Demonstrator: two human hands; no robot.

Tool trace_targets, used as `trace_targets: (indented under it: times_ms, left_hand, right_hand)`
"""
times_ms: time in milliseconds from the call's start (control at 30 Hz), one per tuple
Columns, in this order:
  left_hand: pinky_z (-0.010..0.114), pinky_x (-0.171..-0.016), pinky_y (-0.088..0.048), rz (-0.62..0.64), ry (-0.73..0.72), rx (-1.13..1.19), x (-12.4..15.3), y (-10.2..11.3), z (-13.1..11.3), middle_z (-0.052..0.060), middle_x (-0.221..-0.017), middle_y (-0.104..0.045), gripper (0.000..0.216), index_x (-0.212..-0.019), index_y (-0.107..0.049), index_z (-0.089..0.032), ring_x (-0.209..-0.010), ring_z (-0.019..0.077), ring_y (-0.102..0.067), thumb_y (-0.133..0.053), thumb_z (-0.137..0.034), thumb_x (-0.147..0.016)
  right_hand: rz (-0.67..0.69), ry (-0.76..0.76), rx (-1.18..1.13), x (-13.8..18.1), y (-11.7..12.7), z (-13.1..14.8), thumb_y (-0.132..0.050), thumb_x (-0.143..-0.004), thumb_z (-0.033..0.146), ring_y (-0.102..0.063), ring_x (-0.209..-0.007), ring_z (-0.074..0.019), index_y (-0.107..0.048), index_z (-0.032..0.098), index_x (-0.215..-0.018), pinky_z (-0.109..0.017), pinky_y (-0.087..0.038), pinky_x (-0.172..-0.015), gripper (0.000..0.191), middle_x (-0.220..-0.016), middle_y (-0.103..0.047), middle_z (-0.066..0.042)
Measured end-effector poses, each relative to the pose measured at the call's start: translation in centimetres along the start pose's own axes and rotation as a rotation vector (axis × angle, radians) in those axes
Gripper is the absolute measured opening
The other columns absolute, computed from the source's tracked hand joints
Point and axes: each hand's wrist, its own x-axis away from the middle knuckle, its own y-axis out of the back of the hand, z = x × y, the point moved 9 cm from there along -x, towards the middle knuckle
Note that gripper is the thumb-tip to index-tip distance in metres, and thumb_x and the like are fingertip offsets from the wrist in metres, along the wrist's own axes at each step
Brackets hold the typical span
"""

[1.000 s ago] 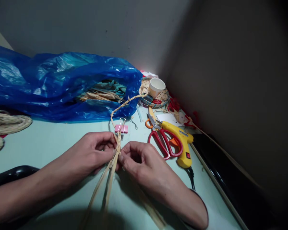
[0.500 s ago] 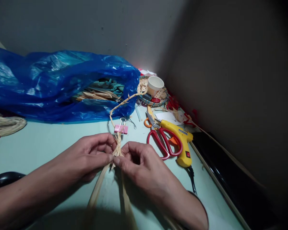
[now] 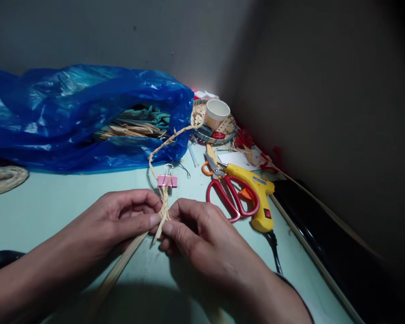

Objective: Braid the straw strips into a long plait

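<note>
My left hand (image 3: 123,220) and my right hand (image 3: 192,229) meet at the middle of the table, both pinched on pale straw strips (image 3: 160,222) where a plait ends. The finished plait (image 3: 158,150) runs up from my fingers, through a pink binder clip (image 3: 167,180), and curves toward the blue bag. One loose strip (image 3: 116,274) trails down toward me under my left hand. Other loose ends are hidden beneath my right hand.
A blue plastic bag (image 3: 70,112) holding straw lies at the back left. Red scissors (image 3: 231,195) and a yellow glue gun (image 3: 256,195) lie right of my hands. A white cup (image 3: 216,112) sits on a woven tray (image 3: 227,130). Coiled plait (image 3: 3,177) lies far left.
The loose strips below my hands have shifted: two showed side by side, now one trails left and the rest are hidden under my right hand. The view has drifted slightly.
</note>
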Motion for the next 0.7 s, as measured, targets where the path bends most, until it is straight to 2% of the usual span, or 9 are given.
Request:
trace_targets:
  times_ms: [100,167,267,333,433,500,600,700]
  left_hand:
    - [0.027,-0.068,-0.052,0.001,0.019,0.056,0.1,-0.3,0.1,-0.001,-0.074,-0.073,0.017,-0.074,-0.070,-0.026,-0.074,0.0203,-0.068,-0.077,-0.040,-0.079]
    - [0.027,-0.067,-0.052,-0.033,0.033,0.058,0.3,0.0,0.3,-0.001,-0.075,-0.073,0.016,-0.072,-0.071,-0.025,-0.073,0.0198,-0.067,-0.078,-0.039,-0.077]
    - [0.026,-0.064,-0.050,-0.087,0.076,0.067,0.4,0.5,0.9,-0.001,-0.075,-0.071,0.016,-0.075,-0.072,-0.026,-0.072,0.0192,-0.065,-0.079,-0.040,-0.075]
    - [0.025,-0.059,-0.047,-0.100,0.101,0.083,0.4,0.8,1.4,-0.001,-0.074,-0.068,0.017,-0.078,-0.072,-0.027,-0.071,0.0190,-0.062,-0.079,-0.042,-0.076]
    - [0.025,-0.056,-0.045,-0.052,0.126,0.108,0.2,0.6,1.9,0.000,-0.074,-0.066,0.018,-0.080,-0.071,-0.027,-0.069,0.0181,-0.059,-0.077,-0.043,-0.078]
    - [0.024,-0.056,-0.044,-0.025,0.123,0.096,0.1,0.5,1.9,-0.001,-0.074,-0.064,0.020,-0.080,-0.070,-0.026,-0.068,0.0167,-0.057,-0.077,-0.044,-0.079]
    - [0.023,-0.054,-0.040,-0.050,0.091,0.067,0.0,0.7,1.3,-0.002,-0.072,-0.059,0.024,-0.077,-0.065,-0.023,-0.063,0.0134,-0.050,-0.077,-0.043,-0.079]
    - [0.021,-0.048,-0.031,-0.069,0.086,0.005,0.1,0.7,0.8,-0.006,-0.063,-0.050,0.027,-0.076,-0.061,-0.022,-0.053,0.0099,-0.037,-0.075,-0.044,-0.077]
  right_hand:
    - [0.059,-0.043,-0.080,0.0,-0.5,-0.4,-0.051,-0.101,0.024,-0.061,-0.059,-0.0129,-0.064,0.018,-0.083,-0.023,-0.043,-0.060,0.023,-0.063,-0.064,0.000]
    - [0.036,-0.021,-0.025,0.1,-0.3,-0.3,-0.050,-0.101,0.026,-0.057,-0.056,-0.0129,-0.065,0.020,-0.084,-0.023,-0.040,-0.056,0.024,-0.062,-0.062,0.001]
    - [-0.090,0.016,0.117,0.6,0.7,0.1,-0.057,-0.095,0.027,-0.056,-0.061,-0.0146,-0.064,0.022,-0.094,-0.024,-0.037,-0.055,0.009,-0.071,-0.064,0.000]
    - [-0.185,0.039,0.203,1.1,1.3,0.7,-0.061,-0.091,0.026,-0.054,-0.062,-0.0151,-0.061,0.024,-0.101,-0.025,-0.035,-0.056,0.010,-0.075,-0.064,0.000]
    - [-0.218,0.079,0.293,1.6,1.3,1.6,-0.057,-0.093,0.023,-0.049,-0.058,-0.0137,-0.058,0.023,-0.088,-0.026,-0.034,-0.056,0.004,-0.071,-0.061,0.001]
    - [-0.207,0.101,0.336,1.6,1.1,2.1,-0.054,-0.095,0.022,-0.049,-0.059,-0.0134,-0.056,0.022,-0.079,-0.027,-0.034,-0.059,0.016,-0.069,-0.060,0.001]
    - [-0.214,0.139,0.362,1.4,1.4,2.3,-0.054,-0.095,0.018,-0.055,-0.067,-0.0144,-0.060,0.021,-0.080,-0.028,-0.036,-0.063,0.016,-0.075,-0.064,0.001]
    - [-0.235,0.188,0.374,1.2,1.8,2.4,-0.055,-0.094,0.018,-0.058,-0.075,-0.0161,-0.063,0.022,-0.082,-0.030,-0.036,-0.065,0.014,-0.080,-0.067,0.001]
